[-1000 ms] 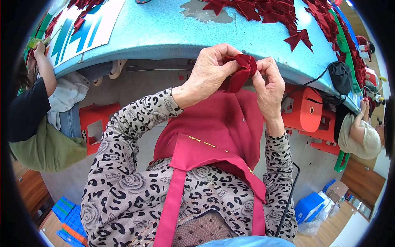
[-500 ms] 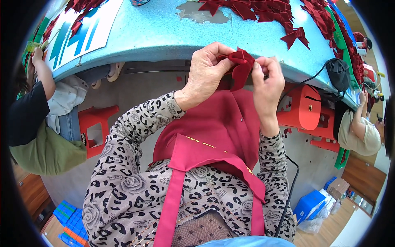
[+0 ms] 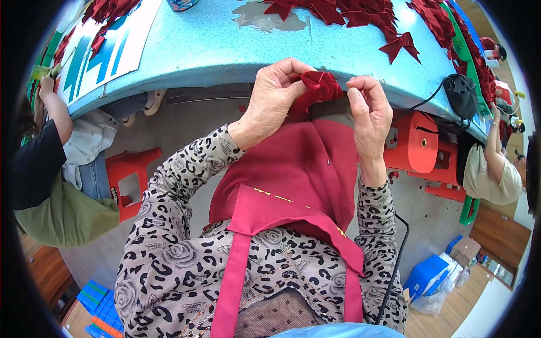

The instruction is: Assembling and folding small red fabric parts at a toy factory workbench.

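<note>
Just off the near edge of the blue table, my left hand [image 3: 272,97] pinches a dark red velvet bow [image 3: 319,90] between thumb and fingers. The bow's loops are bunched and tilted toward the right. My right hand [image 3: 370,110] is apart from it, a small gap to the right. Its thumb and index fingertips are pressed nearly together; anything between them is too small to make out. A finished-looking red bow [image 3: 399,47] lies on the table beyond my right hand, at the edge of a pile of red bows [image 3: 366,14].
The blue table [image 3: 208,56] curves across the front, with a worn grey patch. A black pouch [image 3: 460,96] with a cord hangs at its right edge. Red stools [image 3: 417,142] stand below on both sides. Co-workers sit left [image 3: 42,152] and right [image 3: 493,174]. Blue boxes [image 3: 426,276] lie behind right.
My right hand has come away from the bow, leaving a gap. My left hand has shifted slightly left and turned the bow, so its hanging tail no longer points straight down.
</note>
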Tool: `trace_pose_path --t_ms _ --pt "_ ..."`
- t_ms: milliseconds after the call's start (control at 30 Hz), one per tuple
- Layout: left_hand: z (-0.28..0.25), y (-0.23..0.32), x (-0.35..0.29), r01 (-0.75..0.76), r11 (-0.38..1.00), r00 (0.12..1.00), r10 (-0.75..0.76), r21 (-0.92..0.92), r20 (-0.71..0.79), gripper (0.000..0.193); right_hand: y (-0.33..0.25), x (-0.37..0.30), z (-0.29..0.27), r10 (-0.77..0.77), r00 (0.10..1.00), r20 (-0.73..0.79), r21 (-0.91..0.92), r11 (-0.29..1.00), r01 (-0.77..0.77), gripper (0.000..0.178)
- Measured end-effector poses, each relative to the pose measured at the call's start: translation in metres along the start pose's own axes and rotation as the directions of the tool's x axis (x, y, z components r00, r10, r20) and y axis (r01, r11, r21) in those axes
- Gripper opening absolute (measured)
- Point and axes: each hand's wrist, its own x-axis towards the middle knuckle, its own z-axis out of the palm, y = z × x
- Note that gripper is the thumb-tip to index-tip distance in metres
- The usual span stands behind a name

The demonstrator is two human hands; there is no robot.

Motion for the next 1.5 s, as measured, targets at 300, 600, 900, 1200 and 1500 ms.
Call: trace_pose_path --t_ms 300,600,900,1200,1500 --pt "0.001 -0.013 0.005 -0.039 0.998 0.997 0.036 0.05 0.071 0.008 0.011 -0.001 -0.004 0.418 0.902 0.106 0.367 0.827 -0.426 0.008" --pt "-0.004 -0.019 0.012 -0.085 0.993 0.992 0.077 0.086 0.096 0.01 0.011 -0.003 0.007 -0.424 0.905 -0.014 -0.504 0.785 0.36 0.009" --pt "-0.009 -0.015 0.009 0.104 0.993 0.992 -0.1 -0.056 0.072 0.008 0.014 -0.007 0.011 0.249 0.967 -0.05 0.224 0.947 -0.232 0.008" --pt "-0.003 -0.024 0.004 0.047 0.999 0.995 -0.046 -0.008 0.093 0.012 0.025 -0.008 -0.013 0.45 0.797 0.403 0.651 0.471 -0.595 0.019" --pt "-0.018 -0.029 0.0 0.277 0.932 0.96 -0.26 -0.236 0.101 0.012 0.019 -0.021 0.009 0.25 0.966 0.07 0.324 0.91 -0.259 0.019"
